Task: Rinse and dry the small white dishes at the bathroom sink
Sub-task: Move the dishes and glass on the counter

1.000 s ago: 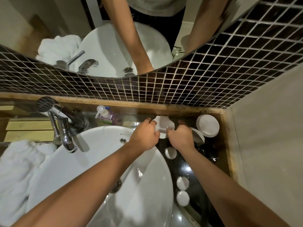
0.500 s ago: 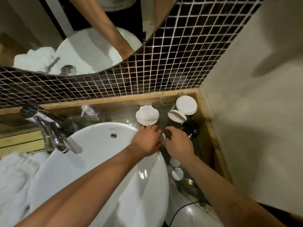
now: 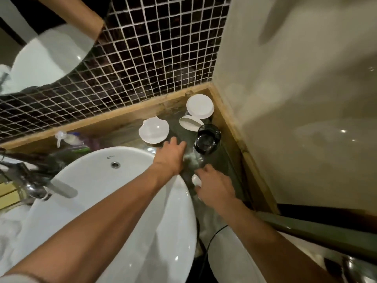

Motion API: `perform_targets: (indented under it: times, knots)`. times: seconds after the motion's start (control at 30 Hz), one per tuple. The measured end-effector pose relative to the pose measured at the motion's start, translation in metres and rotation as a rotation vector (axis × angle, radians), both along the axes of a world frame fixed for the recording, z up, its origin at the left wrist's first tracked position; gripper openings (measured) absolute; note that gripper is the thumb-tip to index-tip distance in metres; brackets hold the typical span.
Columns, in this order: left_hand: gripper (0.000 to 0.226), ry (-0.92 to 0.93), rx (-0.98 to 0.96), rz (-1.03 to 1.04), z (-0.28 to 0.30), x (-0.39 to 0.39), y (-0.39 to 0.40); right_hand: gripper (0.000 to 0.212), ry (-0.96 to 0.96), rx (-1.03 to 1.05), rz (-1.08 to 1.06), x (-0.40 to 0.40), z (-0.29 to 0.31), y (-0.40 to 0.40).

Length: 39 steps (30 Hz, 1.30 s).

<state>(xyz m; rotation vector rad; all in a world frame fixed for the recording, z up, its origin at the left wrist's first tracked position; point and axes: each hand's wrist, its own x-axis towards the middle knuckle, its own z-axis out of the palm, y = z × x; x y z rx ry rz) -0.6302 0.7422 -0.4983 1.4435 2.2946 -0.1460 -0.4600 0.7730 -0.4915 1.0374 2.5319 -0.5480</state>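
A white shell-shaped dish [image 3: 154, 130] lies on the dark counter behind the sink. Two round white dishes stand in the back corner, one flat [image 3: 200, 106] and one tilted against it [image 3: 190, 122]. My left hand [image 3: 171, 156] hovers palm down over the counter just past the basin rim, its fingers bent down over a pale blur; whether it holds anything is hidden. My right hand [image 3: 214, 186] is nearer to me, and its fingers close around a small white dish [image 3: 196, 180], of which only an edge shows.
The white basin [image 3: 114, 190] fills the lower left, with a chrome faucet [image 3: 34, 184] and a white towel [image 3: 12, 231] beside it. A dark glass [image 3: 207, 140] stands close to my hands. A soap bottle [image 3: 67, 138] lies by the tiled wall. A beige wall bounds the right.
The shell dish has left my hands and now rests on the counter at the back. Both hands drew back toward me, the right one to a small dish. My view swung right.
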Motion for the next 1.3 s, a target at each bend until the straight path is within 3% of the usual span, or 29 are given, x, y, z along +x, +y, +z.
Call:
perform_targets:
  times: [0.2,0.4,0.53,0.93,1.17,1.3]
  knots:
    - [0.047,0.001,0.038,-0.039,-0.001,-0.001,0.006,0.048,-0.015,0.033,0.043,-0.01,-0.004,-0.001]
    - [0.044,-0.053,0.236,-0.041,0.011,-0.026,-0.001,0.045,-0.002,0.038,0.101,-0.023,-0.007,0.003]
    - [0.038,-0.07,0.335,0.065,0.017,-0.058,-0.011,0.046,0.033,0.03,0.129,-0.043,-0.002,0.011]
    - [0.043,-0.136,0.331,0.201,0.002,-0.116,-0.033,0.044,0.241,0.152,0.228,-0.157,0.019,0.038]
    - [0.037,-0.198,0.363,0.229,-0.006,-0.119,-0.032,0.006,0.166,0.19,0.23,-0.189,0.006,0.044]
    - [0.036,-0.2,0.378,0.211,-0.009,-0.121,-0.032,0.004,0.134,0.217,0.265,-0.194,0.001,0.044]
